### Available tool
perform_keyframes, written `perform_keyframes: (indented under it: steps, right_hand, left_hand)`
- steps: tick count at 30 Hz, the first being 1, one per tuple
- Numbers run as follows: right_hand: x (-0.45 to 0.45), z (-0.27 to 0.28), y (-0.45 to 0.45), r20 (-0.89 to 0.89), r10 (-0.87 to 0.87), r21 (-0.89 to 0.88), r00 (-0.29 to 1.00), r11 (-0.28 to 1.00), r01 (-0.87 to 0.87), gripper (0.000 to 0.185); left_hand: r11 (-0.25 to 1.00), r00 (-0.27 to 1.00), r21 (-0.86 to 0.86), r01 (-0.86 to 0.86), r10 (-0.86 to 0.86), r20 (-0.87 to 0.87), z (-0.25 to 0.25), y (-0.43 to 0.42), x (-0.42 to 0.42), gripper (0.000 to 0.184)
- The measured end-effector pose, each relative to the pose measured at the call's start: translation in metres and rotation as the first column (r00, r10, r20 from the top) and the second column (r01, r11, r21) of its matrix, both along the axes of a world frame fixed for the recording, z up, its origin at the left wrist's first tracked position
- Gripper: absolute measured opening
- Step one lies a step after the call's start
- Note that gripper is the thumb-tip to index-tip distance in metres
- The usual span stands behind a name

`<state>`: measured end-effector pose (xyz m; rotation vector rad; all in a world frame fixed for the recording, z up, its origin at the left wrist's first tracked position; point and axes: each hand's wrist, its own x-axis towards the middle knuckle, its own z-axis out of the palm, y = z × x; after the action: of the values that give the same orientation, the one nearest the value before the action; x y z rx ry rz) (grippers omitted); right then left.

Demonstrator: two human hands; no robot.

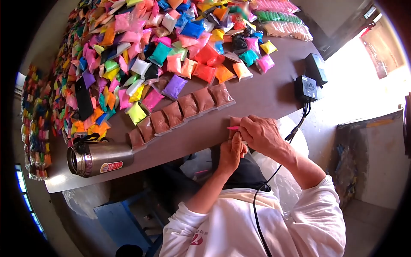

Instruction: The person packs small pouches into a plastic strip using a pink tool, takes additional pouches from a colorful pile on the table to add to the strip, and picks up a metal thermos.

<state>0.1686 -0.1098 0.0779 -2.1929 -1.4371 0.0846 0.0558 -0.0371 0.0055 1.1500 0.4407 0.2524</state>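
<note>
- The fingers of your right hand (pixel 259 133) pinch a brown packet (pixel 233 121) at the near edge of the desk (pixel 274 92).
- Your left hand (pixel 232 150) curls just below; I can't tell its grip.
- A row of packets (pixel 172 113) lies leftward.

Pkts (pixel 187 107) are glossy plas., flask (pixel 100 160) smooth shiny metal.

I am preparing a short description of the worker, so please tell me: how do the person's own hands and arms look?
The left hand and right hand wear no gloves, and no watch shows. The forearms are uncovered below loose white sleeves. The white shirt has a reddish print; a black cable runs down its front.
</note>
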Motion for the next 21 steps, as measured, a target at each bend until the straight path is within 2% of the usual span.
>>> perform_keyframes:
  steps: [1, 4, 9, 13, 15, 16, 18, 19, 20, 21]
  right_hand:
    - [0.002, -0.001, 0.002, 0.05, 0.0, -0.014, 0.999, 1.0, 0.0, 0.013]
    - [0.009, 0.001, 0.003, 0.005, -0.085, -0.121, 0.996, 0.989, 0.085, 0.013]
    - [0.019, -0.009, 0.001, -0.073, -0.181, -0.074, 0.981, 0.982, 0.176, 0.012]
    - [0.028, -0.015, -0.009, -0.009, -0.244, -0.059, 0.97, 0.968, 0.243, 0.009]
    - [0.028, -0.008, -0.016, -0.164, -0.277, -0.009, 0.947, 0.96, 0.279, 0.006]
    - [0.02, -0.012, -0.018, -0.171, -0.275, -0.019, 0.946, 0.961, 0.276, 0.006]
    - [0.004, -0.017, -0.022, -0.23, -0.12, 0.108, 0.966, 0.983, 0.148, 0.005]
    - [-0.005, -0.015, -0.02, -0.189, -0.103, 0.09, 0.976, 0.988, 0.122, 0.007]
    - [-0.01, -0.009, -0.018, -0.135, -0.092, -0.013, 0.986, 0.996, 0.091, 0.009]
    - [-0.01, -0.011, -0.016, -0.117, -0.12, -0.025, 0.986, 0.993, 0.118, 0.01]
  left_hand:
    - [1.0, 1.0, 0.017, 0.015, -0.014, -0.013, 0.001, 0.001, 0.0, 0.035]
    - [1.0, 0.999, 0.016, 0.01, -0.009, -0.042, 0.012, 0.002, 0.002, 0.038]
    - [0.999, 0.997, 0.02, 0.026, -0.024, -0.069, 0.004, 0.0, 0.001, 0.041]
    - [1.0, 0.995, 0.008, 0.019, -0.018, -0.096, -0.003, -0.002, -0.003, 0.041]
    - [1.0, 0.998, 0.029, -0.009, 0.01, -0.058, -0.009, -0.003, -0.003, 0.041]
    - [0.999, 0.999, 0.044, -0.022, 0.024, -0.039, -0.013, -0.006, -0.008, 0.041]
    - [1.0, 0.998, -0.006, -0.03, 0.03, -0.06, -0.01, -0.007, -0.007, 0.043]
    - [0.998, 0.997, -0.052, -0.04, 0.036, -0.075, -0.005, -0.006, -0.005, 0.046]
    - [0.998, 0.997, -0.052, -0.04, 0.036, -0.074, 0.001, -0.006, -0.003, 0.046]
    - [0.997, 0.995, -0.067, -0.034, 0.028, -0.091, 0.007, -0.005, -0.003, 0.047]
